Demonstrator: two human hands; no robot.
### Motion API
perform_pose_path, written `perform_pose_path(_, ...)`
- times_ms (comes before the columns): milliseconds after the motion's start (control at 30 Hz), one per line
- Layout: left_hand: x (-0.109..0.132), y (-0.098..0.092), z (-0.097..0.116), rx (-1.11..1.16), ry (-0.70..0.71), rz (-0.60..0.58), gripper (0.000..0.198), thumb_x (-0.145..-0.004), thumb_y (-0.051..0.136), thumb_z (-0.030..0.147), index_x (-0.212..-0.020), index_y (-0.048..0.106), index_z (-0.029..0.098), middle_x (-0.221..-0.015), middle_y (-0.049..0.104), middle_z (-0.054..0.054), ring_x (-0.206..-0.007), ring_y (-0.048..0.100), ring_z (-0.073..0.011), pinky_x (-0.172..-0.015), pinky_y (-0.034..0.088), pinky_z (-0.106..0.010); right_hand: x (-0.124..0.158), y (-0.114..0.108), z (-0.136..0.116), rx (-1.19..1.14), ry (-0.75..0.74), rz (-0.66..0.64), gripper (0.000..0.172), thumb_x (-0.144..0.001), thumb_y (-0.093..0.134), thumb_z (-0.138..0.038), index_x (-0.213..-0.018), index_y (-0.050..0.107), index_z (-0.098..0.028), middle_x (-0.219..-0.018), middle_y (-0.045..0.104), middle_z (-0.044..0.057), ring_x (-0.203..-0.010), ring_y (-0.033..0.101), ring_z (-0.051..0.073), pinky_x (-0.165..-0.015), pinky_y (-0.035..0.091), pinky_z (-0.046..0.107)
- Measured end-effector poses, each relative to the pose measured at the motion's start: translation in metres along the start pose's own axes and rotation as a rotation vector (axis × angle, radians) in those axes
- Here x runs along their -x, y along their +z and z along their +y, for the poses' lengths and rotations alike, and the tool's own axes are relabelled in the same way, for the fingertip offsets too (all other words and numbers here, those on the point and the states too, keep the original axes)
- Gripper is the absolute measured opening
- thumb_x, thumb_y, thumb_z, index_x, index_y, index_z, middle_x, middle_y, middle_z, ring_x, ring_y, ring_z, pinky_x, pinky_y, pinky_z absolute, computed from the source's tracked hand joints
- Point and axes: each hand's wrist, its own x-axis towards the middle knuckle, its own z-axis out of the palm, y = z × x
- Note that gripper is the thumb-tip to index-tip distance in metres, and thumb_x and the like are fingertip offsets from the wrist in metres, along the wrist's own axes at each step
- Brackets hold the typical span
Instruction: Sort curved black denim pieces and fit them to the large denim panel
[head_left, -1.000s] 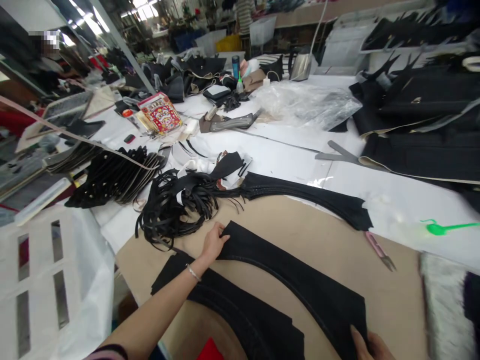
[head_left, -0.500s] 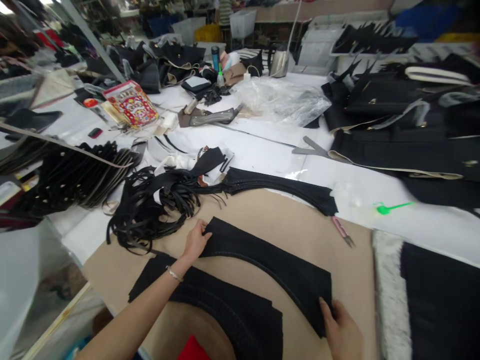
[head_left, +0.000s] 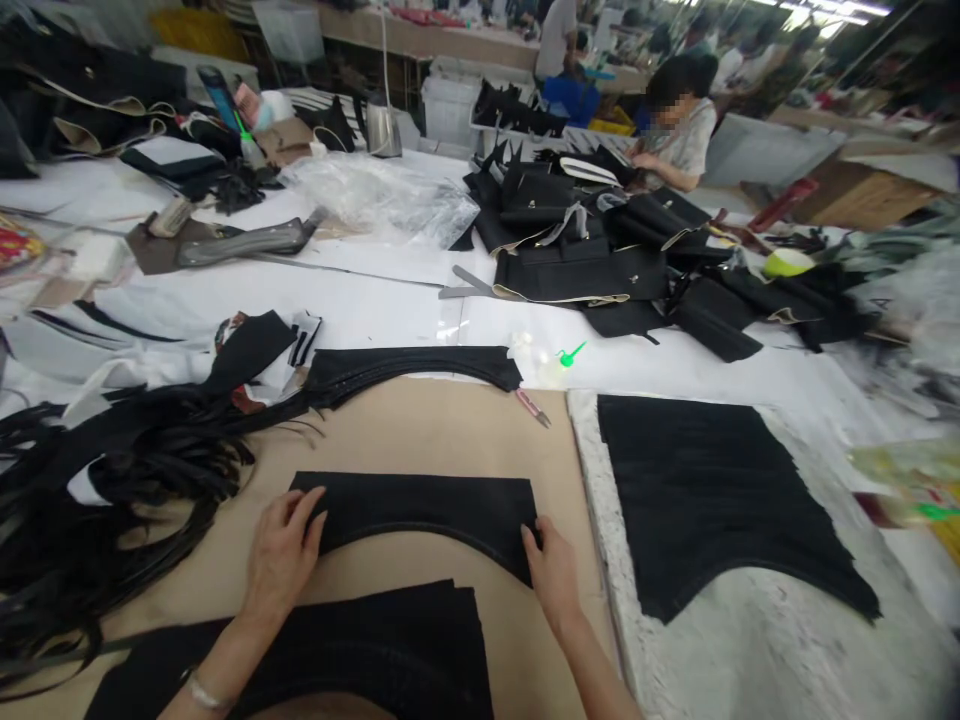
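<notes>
Lower centre, left hand [head_left: 281, 545] and right hand [head_left: 553, 572] press either end of the curved black panel [head_left: 420, 508] (grip slack, fingers flat), seemingly pinning it smooth on the brown worktop [head_left: 420, 430].

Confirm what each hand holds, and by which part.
One curved black fabric piece, pressed flat on the brown board: left hand fingers lie on its left end, right hand fingers on its right end. Neither end is lifted.

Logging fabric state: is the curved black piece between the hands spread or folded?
Spread flat: curved black piece lies on the brown board, left hand on one end, right hand on the other.
</notes>
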Motion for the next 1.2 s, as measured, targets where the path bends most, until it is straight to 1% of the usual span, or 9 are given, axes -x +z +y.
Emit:
perform_pose_path(167, 0.015, 0.011, 0.019, -0.052, 0.144, -0.189, 0.039, -0.091, 0.044, 0.033, -0.128, 0.057, 0.03, -0.111, 0.059, -0.01, -0.1, 0.055, -0.0251, -0.082, 0.048, -0.038, -0.001, 0.001, 0.002, 0.03, -0.01, -0.002, 0.023, -0.09, 0.036, -0.036, -0.079, 0.051, -0.022, -0.068, 0.063, 0.004, -0.067, 0.062, 0.022, -0.059, 0.038, 0.03)
perform_pose_path(300, 0.02, 0.014, 0.024, -0.136, 0.151, -0.205, 0.037, -0.092, 0.044, 0.033, -0.125, 0.06, 0.029, -0.111, 0.058, -0.011, -0.101, 0.054, -0.0263, -0.08, 0.048, -0.038, 0.0, 0.003, 0.002, 0.077, 0.0, 0.034, 0.019, -0.091, 0.038, -0.034, -0.09, 0.051, -0.02, -0.072, 0.062, 0.003, -0.065, 0.061, 0.021, -0.058, 0.037, 0.029)
perform_pose_path(467, 0.021, 0.011, 0.034, -0.217, 0.147, -0.221, 0.037, -0.093, 0.042, 0.028, -0.125, 0.059, 0.031, -0.113, 0.056, -0.013, -0.102, 0.05, -0.0284, -0.081, 0.045, -0.04, 0.004, -0.002, -0.003, 0.17, -0.024, 0.101, 0.024, -0.093, 0.04, -0.036, -0.106, 0.049, -0.018, -0.101, 0.057, 0.011, -0.072, 0.057, 0.02, -0.056, 0.033, 0.03)
perform_pose_path(633, 0.015, 0.003, 0.041, -0.176, 0.114, -0.27, 0.036, -0.092, 0.043, 0.025, -0.123, 0.06, 0.029, -0.115, 0.055, -0.015, -0.106, 0.047, -0.0307, -0.082, 0.043, -0.043, 0.005, 0.001, 0.002, 0.154, -0.212, 0.029, 0.025, -0.094, 0.036, -0.032, -0.094, 0.058, -0.02, -0.095, 0.054, 0.008, -0.085, 0.052, 0.023, -0.077, 0.038, 0.036)
perform_pose_path(767, 0.025, -0.01, 0.055, -0.034, 0.044, -0.255, 0.034, -0.092, 0.042, 0.023, -0.123, 0.059, 0.022, -0.114, 0.054, -0.015, -0.107, 0.048, -0.0279, -0.089, 0.041, -0.043, 0.012, 0.002, 0.009, 0.057, -0.25, 0.045, 0.031, -0.095, 0.032, -0.033, -0.101, 0.057, -0.017, -0.099, 0.053, 0.011, -0.097, 0.049, 0.026, -0.09, 0.036, 0.043)
perform_pose_path(833, 0.044, -0.018, 0.072, 0.1, 0.13, -0.328, 0.032, -0.093, 0.044, 0.024, -0.12, 0.058, 0.02, -0.114, 0.055, -0.013, -0.108, 0.048, -0.0263, -0.092, 0.04, -0.041, 0.025, -0.001, 0.009, -0.013, -0.249, 0.043, 0.032, -0.096, 0.03, -0.035, -0.103, 0.056, -0.017, -0.101, 0.053, 0.011, -0.097, 0.049, 0.024, -0.09, 0.037, 0.041)
perform_pose_path(1000, 0.108, -0.029, 0.114, 0.322, 0.419, -0.71, 0.02, -0.091, 0.05, 0.027, -0.11, 0.058, 0.023, -0.107, 0.058, -0.006, -0.098, 0.051, -0.0205, -0.086, 0.042, -0.036, 0.088, -0.002, 0.001, -0.197, -0.231, -0.115, 0.03, -0.097, 0.032, -0.039, -0.102, 0.056, -0.02, -0.096, 0.059, 0.006, -0.085, 0.055, 0.018, -0.074, 0.045, 0.029)
perform_pose_path(1100, 0.128, -0.027, 0.123, 0.233, 0.465, -0.745, 0.018, -0.092, 0.05, 0.026, -0.107, 0.057, 0.022, -0.106, 0.058, -0.005, -0.096, 0.05, -0.0212, -0.083, 0.041, -0.037, 0.128, 0.007, 0.0, -0.347, -0.142, -0.273, 0.03, -0.096, 0.035, -0.04, -0.097, 0.058, -0.021, -0.094, 0.061, 0.005, -0.085, 0.057, 0.018, -0.075, 0.045, 0.03)
perform_pose_path(1200, 0.129, -0.025, 0.124, 0.167, 0.519, -0.729, 0.018, -0.092, 0.048, 0.025, -0.108, 0.056, 0.022, -0.104, 0.058, -0.006, -0.097, 0.049, -0.0217, -0.082, 0.04, -0.037, 0.153, 0.014, 0.003, -0.403, -0.098, -0.353, 0.03, -0.095, 0.036, -0.04, -0.095, 0.059, -0.021, -0.094, 0.062, 0.006, -0.089, 0.058, 0.02, -0.081, 0.045, 0.033)
